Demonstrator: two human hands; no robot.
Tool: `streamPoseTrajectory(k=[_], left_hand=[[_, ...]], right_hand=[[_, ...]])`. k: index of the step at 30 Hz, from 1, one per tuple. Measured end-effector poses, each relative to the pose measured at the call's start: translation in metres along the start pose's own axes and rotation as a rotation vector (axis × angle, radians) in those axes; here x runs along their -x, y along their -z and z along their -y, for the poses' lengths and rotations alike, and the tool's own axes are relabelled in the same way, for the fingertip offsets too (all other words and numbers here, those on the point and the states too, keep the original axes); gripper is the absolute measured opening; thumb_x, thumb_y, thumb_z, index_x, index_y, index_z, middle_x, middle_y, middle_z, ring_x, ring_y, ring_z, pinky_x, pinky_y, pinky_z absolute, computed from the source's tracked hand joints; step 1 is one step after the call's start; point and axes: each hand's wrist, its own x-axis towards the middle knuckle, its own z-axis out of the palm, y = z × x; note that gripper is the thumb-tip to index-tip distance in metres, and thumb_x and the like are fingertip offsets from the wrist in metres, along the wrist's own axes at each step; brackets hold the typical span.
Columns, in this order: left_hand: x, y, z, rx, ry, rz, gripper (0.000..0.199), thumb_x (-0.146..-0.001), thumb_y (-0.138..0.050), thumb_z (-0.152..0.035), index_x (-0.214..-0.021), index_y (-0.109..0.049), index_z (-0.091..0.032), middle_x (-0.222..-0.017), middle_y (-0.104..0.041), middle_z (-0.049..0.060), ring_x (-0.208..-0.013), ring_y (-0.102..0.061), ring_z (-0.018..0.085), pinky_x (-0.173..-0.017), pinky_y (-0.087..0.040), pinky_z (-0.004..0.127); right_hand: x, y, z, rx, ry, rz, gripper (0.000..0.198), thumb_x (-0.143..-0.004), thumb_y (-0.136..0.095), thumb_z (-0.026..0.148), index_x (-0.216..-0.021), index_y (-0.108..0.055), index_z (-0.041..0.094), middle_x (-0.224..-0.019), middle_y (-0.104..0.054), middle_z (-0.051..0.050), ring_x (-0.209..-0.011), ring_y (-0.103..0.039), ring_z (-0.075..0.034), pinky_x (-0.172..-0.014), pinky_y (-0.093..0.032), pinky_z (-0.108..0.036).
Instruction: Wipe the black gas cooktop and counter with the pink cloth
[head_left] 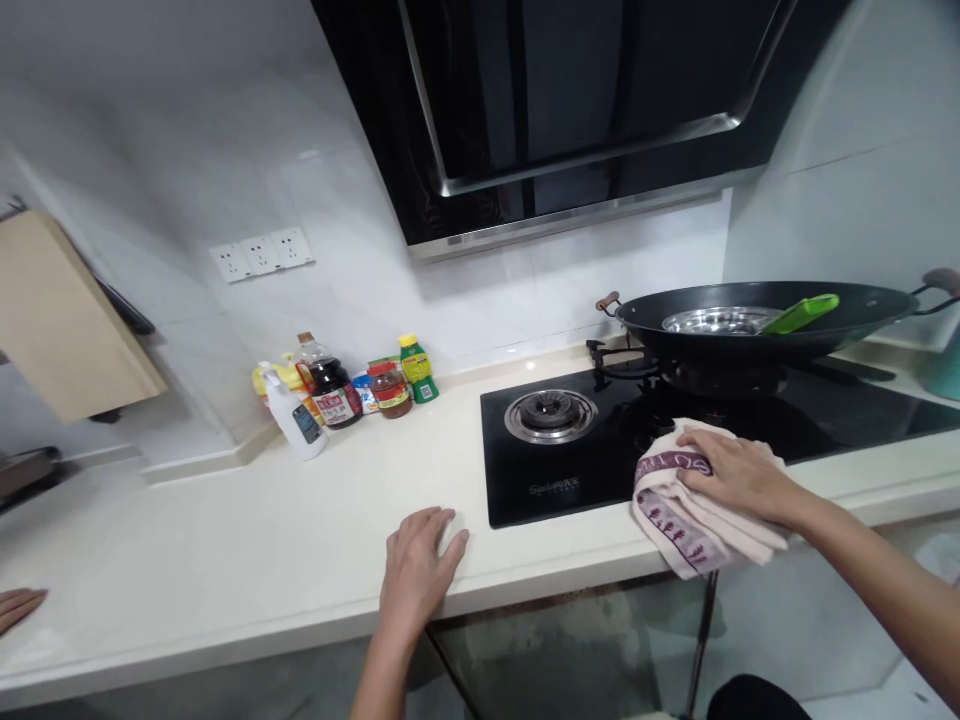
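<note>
My right hand (731, 472) presses down on a folded pale pink towel (679, 515) with a purple patterned border, its fingers gripping the cloth. The towel lies across the front edge of the black glass gas stove (555, 487) and droops over the counter's edge. Left of the stove, my left hand (415, 560) rests on the white countertop (352, 510), fingers loosely bent and thumb apart, with nothing in it. The stove's left burner (551, 412) is bare.
A large black wok (637, 312) sits on the right burner, with a steel strainer (712, 320) and a green-handled utensil (801, 314) inside. Against the wall stand a white spray bottle (295, 415), a dark sauce bottle (330, 382) and jars. Another person's hand (19, 608) touches the counter far left. A range hood (585, 90) hangs above.
</note>
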Motion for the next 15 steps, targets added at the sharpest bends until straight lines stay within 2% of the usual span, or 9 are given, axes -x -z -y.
streamPoseTrajectory(k=[4, 7, 11, 15], left_hand=[[0.0, 0.0, 0.0, -0.009, 0.01, 0.0, 0.031, -0.094, -0.06, -0.04, -0.119, -0.071, -0.027, -0.129, -0.07, 0.007, -0.127, -0.058, 0.028, -0.105, -0.042, 0.046], [-0.001, 0.0, 0.001, -0.017, 0.005, 0.009, 0.032, -0.095, -0.059, -0.04, -0.12, -0.071, -0.026, -0.13, -0.069, 0.008, -0.128, -0.057, 0.028, -0.106, -0.041, 0.047], [0.0, -0.001, 0.002, -0.001, 0.001, -0.001, 0.032, -0.095, -0.058, -0.041, -0.12, -0.07, -0.026, -0.13, -0.069, 0.008, -0.127, -0.058, 0.028, -0.105, -0.041, 0.047], [0.0, -0.001, 0.0, 0.03, -0.002, -0.021, 0.033, -0.094, -0.059, -0.042, -0.12, -0.071, -0.026, -0.129, -0.07, 0.008, -0.126, -0.058, 0.029, -0.105, -0.042, 0.047]], right_hand=[[-0.023, 0.007, -0.005, -0.019, -0.053, 0.041, 0.045, -0.086, -0.049, 0.05, -0.12, -0.059, 0.022, -0.117, -0.071, -0.012, -0.101, -0.066, -0.032, -0.087, -0.044, -0.041], [-0.026, 0.007, -0.003, -0.003, -0.063, 0.04, 0.047, -0.087, -0.048, 0.05, -0.122, -0.057, 0.02, -0.118, -0.07, -0.014, -0.099, -0.066, -0.032, -0.086, -0.043, -0.041], [-0.012, 0.001, 0.01, 0.052, -0.066, -0.023, 0.044, -0.088, -0.044, 0.051, -0.114, -0.059, 0.018, -0.12, -0.068, -0.017, -0.109, -0.062, -0.036, -0.093, -0.04, -0.048], [0.017, -0.006, 0.029, 0.121, 0.013, -0.084, 0.038, -0.092, -0.04, 0.051, -0.105, -0.059, 0.021, -0.123, -0.066, -0.016, -0.112, -0.058, -0.035, -0.093, -0.039, -0.053]])
